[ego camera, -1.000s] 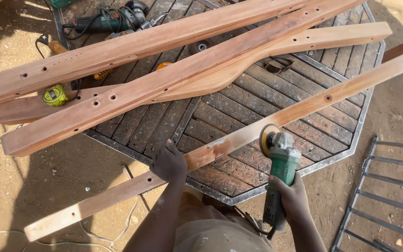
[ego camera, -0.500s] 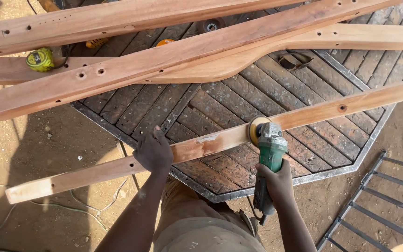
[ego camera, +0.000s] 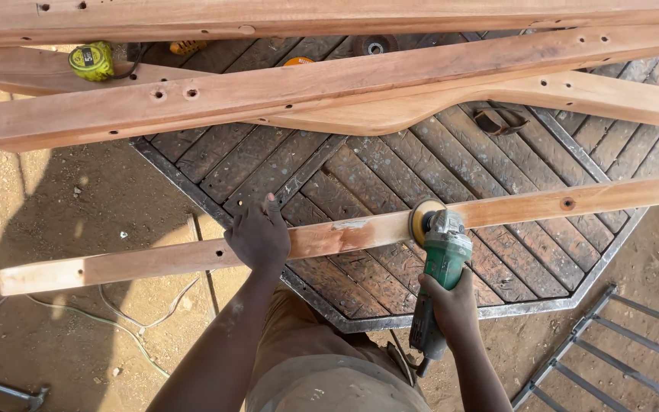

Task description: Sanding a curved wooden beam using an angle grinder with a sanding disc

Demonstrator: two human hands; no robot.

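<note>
A long wooden rail (ego camera: 543,204) lies across an octagonal slatted table (ego camera: 390,175) and juts out past its left edge. My left hand (ego camera: 259,236) presses down on the rail near the table's rim. My right hand (ego camera: 453,304) grips the handle of a green angle grinder (ego camera: 438,267). The grinder's sanding disc (ego camera: 421,217) rests against the rail just right of a pale sanded patch.
Several longer wooden rails with drilled holes (ego camera: 322,84) lie across the table's far side. A yellow tape measure (ego camera: 91,61) sits at the upper left. A metal grate (ego camera: 612,358) lies on the sandy ground at lower right; cables (ego camera: 127,313) run at lower left.
The view has shifted, so the rails sit more level in frame. The grinder disc has stayed against the rail, and my left hand keeps holding the rail down.
</note>
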